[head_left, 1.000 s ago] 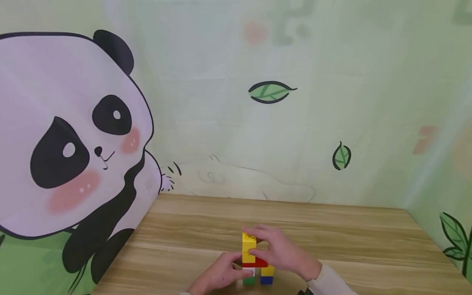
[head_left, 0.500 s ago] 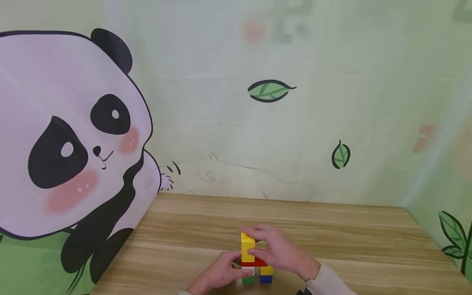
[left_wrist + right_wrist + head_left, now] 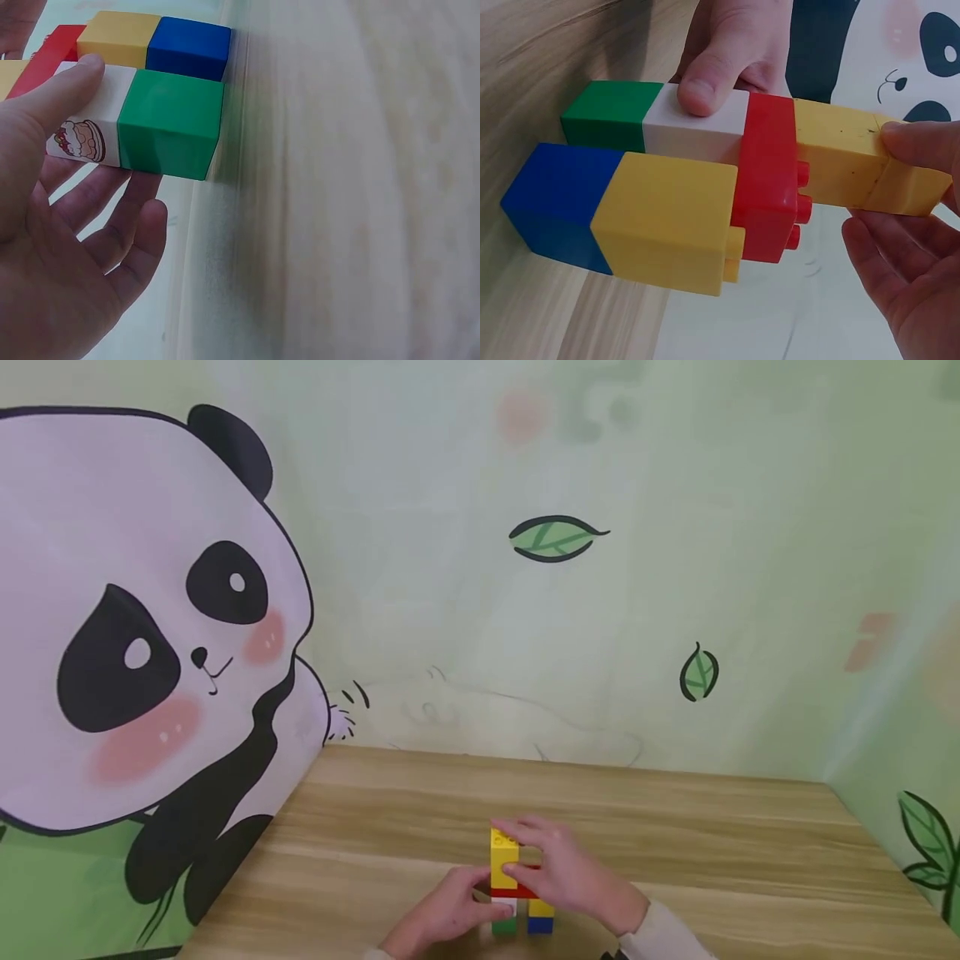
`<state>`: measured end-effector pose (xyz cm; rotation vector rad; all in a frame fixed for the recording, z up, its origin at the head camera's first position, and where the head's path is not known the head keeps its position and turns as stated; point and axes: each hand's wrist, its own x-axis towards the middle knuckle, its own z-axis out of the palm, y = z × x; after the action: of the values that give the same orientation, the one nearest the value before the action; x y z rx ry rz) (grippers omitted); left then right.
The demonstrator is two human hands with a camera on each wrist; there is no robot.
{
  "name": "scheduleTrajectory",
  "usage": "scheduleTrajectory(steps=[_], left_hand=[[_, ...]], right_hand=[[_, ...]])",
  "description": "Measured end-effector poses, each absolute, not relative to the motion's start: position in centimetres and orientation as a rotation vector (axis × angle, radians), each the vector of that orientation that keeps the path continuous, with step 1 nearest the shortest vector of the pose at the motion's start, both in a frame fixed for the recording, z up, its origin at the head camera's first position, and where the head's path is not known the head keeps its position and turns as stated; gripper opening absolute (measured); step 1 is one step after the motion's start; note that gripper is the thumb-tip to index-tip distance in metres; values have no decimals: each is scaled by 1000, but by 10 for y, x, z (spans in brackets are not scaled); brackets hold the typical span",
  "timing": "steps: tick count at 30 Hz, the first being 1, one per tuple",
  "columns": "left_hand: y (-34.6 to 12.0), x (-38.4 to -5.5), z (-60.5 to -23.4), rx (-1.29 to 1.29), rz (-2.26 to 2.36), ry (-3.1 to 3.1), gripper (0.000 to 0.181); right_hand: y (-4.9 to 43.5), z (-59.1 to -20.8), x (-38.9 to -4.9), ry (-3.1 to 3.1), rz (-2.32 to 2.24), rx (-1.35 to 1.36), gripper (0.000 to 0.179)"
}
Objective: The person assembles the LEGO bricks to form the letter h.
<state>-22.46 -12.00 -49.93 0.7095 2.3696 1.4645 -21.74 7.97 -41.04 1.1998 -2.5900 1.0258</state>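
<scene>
My left hand grips a white toy building brick, thumb on its near face and fingers behind. A cake picture shows on this brick in the left wrist view. Under it is a green brick. A red brick lies across the top of the white one, with yellow bricks stacked above it. My right hand pinches the uppermost yellow brick between thumb and fingers. Beside the green-and-white column stands a yellow brick on a blue brick; some yellow studs show beside the red brick.
The bricks stand near the front of a wooden table. Behind it hangs a pale green backdrop printed with leaves and a large panda at the left.
A seam between the upper yellow bricks, visible in the head view one second ago, no longer shows there. Both hands keep nearly the same places; the head view has shifted slightly.
</scene>
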Motion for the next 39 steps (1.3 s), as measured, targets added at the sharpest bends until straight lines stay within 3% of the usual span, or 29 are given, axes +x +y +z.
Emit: scheduleTrajectory(steps=[10, 21, 28, 39], left_hand=[[-118, -224, -497, 703, 1403, 2433, 27], [-116, -227, -496, 664, 1368, 2422, 27], [-119, -228, -497, 646, 1306, 2443, 30], [-118, -223, -495, 704, 1197, 2505, 32]], right_hand=[[82, -414, -218, -2559, 1020, 1201, 58], [92, -410, -217, -2699, 1005, 1105, 74], [114, -421, -215, -2841, 984, 1030, 64], [132, -453, -217, -2852, 971, 1130, 43]])
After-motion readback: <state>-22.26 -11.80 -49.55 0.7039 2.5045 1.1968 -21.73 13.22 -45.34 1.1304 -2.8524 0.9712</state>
